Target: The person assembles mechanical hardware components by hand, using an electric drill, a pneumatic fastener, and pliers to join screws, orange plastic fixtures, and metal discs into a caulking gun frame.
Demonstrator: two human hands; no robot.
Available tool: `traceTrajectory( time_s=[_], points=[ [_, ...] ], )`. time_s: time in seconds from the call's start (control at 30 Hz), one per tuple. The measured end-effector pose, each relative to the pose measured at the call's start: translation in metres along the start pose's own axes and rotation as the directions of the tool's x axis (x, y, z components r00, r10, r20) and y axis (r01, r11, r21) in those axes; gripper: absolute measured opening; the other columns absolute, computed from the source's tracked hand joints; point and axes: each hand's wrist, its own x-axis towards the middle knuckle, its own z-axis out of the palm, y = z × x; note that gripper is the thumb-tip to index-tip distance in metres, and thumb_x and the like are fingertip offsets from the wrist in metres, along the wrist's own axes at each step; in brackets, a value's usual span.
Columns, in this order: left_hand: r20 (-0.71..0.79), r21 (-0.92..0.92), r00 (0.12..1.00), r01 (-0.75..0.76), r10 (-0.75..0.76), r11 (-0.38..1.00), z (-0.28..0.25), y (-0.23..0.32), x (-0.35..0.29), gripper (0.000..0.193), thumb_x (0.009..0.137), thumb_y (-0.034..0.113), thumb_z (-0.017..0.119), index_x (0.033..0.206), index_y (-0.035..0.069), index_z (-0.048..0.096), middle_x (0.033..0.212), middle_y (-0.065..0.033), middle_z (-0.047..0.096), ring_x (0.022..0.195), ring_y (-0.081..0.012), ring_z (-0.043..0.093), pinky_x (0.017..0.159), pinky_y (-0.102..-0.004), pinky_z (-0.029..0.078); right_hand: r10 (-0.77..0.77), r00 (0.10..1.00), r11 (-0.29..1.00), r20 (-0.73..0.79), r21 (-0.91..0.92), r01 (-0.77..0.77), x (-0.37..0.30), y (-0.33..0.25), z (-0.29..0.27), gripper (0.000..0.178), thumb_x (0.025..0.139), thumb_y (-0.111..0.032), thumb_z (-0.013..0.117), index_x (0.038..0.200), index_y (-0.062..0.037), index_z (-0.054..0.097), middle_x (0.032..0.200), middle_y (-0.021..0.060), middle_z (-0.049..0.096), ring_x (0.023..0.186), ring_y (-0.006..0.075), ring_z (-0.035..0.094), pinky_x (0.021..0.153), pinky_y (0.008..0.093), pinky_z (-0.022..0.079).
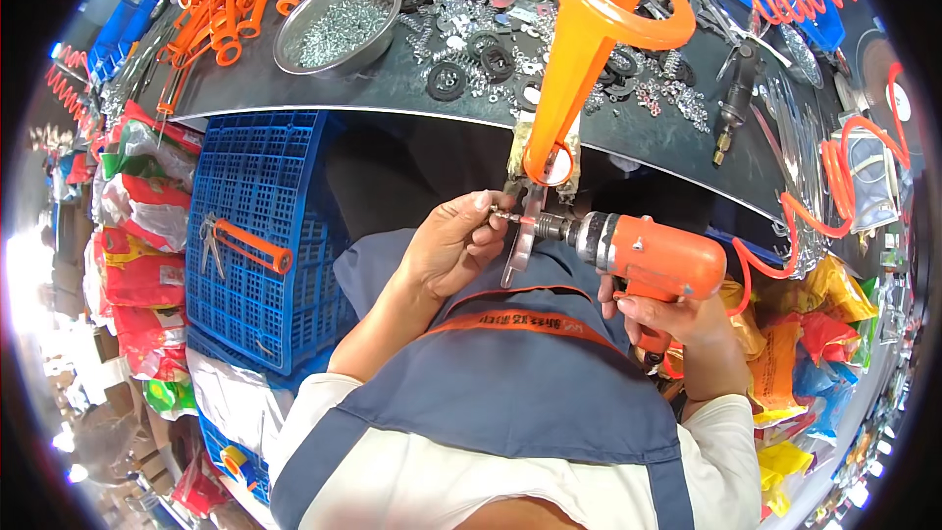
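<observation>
My right hand grips the handle of an orange power drill, which lies level and points left. The drill's metal chuck is beside a flat metal bar below the orange caulking gun frame. That frame slants up from the table edge, its wide ring at the far end, its narrow end between worn pads of a holder. Fingers of my left hand pinch a small metal piece against the bar's left side, opposite the chuck; the fingertips partly hide it.
Loose washers, springs and black rings cover the dark table, near a metal bowl of screws. More orange frames are piled back left. A blue crate bears an orange caulking gun. A coiled red hose hangs at right.
</observation>
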Motion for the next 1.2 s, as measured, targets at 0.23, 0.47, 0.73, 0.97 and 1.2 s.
traceTrajectory(
  time_s=[0.23,0.47,0.73,0.97,1.2],
  points=[
    [0.026,-0.007,0.999,0.021,-0.021,1.0,0.001,-0.001,-0.002,0.026,0.097,0.024,0.05,0.089,0.0,0.056,0.068,-0.0004,0.05,0.051,-0.0025,0.035,0.043,-0.0156,0.028,0.006,1.0,1.0,0.016,-0.002,-0.006,0.007,0.007,0.001,0.039,0.081,0.002,0.063,0.118,0.0008,0.052,0.088,0.0119,0.064,0.068,0.0139,0.064,0.049,0.0239,0.052],
    [-0.072,0.177,0.987,-0.13,0.144,0.976,0.006,-0.009,-0.005,0.031,0.098,0.026,0.05,0.08,0.001,0.056,0.059,0.0013,0.045,0.045,-0.0033,0.031,0.041,-0.0179,0.025,-0.042,0.999,0.996,0.026,-0.078,0.044,0.007,0.016,0.0,0.035,0.08,0.0,0.064,0.114,0.0012,0.056,0.087,0.0087,0.066,0.059,0.0105,0.061,0.05,0.0235,0.049],
    [-0.05,0.389,0.936,-0.303,0.348,0.87,0.0,-0.019,0.0,0.036,0.099,0.025,0.047,0.082,-0.003,0.059,0.056,0.0007,0.046,0.045,-0.0043,0.033,0.042,-0.0197,0.025,-0.076,0.995,0.975,0.059,-0.206,0.087,0.005,0.009,0.006,0.024,0.081,-0.003,0.064,0.104,0.0015,0.061,0.082,0.0062,0.066,0.055,0.0099,0.059,0.048,0.0234,0.047],
    [0.088,0.616,0.888,-0.405,0.452,0.676,-0.009,-0.013,0.018,0.026,0.091,0.017,0.061,0.107,-0.003,0.06,0.059,0.006,0.039,0.051,-0.0032,0.032,0.048,-0.0194,0.028,-0.072,0.991,0.963,-0.117,-0.266,0.039,-0.005,-0.016,-0.016,0.035,0.08,-0.002,0.064,0.114,-0.0008,0.056,0.085,0.0069,0.064,0.066,0.012,0.062,0.046,0.0232,0.049],
    [0.312,0.931,0.776,-0.365,0.548,-0.013,0.01,-0.006,0.046,0.061,0.067,0.019,0.081,0.12,0.005,0.053,0.068,-0.0066,0.056,0.058,-0.021,0.055,0.059,-0.0272,0.047,0.076,0.99,0.934,-0.122,-0.34,-0.114,0.027,-0.036,-0.027,0.049,0.08,-0.003,0.067,0.125,-0.0017,0.048,0.091,0.0076,0.062,0.07,0.012,0.061,0.046,0.0239,0.05]
  ],
)
